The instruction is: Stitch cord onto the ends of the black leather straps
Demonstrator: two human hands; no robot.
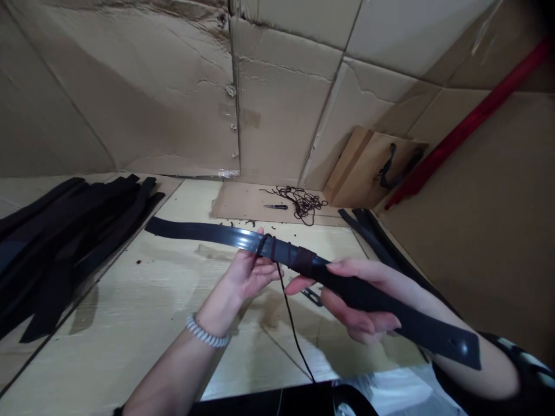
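A long dark strip (pixel 208 232) runs across the view, its right end lower and bearing a round hole or stud. Dark cord (pixel 304 261) is wound tightly round its middle, with looser turns further left. From there a loose length of cord (pixel 293 329) hangs toward the front edge. My right hand (pixel 364 300) grips the strip just right of the tight winding, thumb on top and fingers beneath. Under the strip, at the loose turns, my left hand (pixel 254 271) has its fingers partly curled against it; some fingertips are hidden behind the strip.
Dark strips (pixel 99 225) are piled on the left of the table (pixel 143 300), and more strips (pixel 381 242) lie at the right. A small knife (pixel 276 207) and tangled cord (pixel 301 202) rest on cardboard at the back. Behind them stands a paper bag (pixel 359 167). A metal tool (pixel 313 296) lies beneath my hands.
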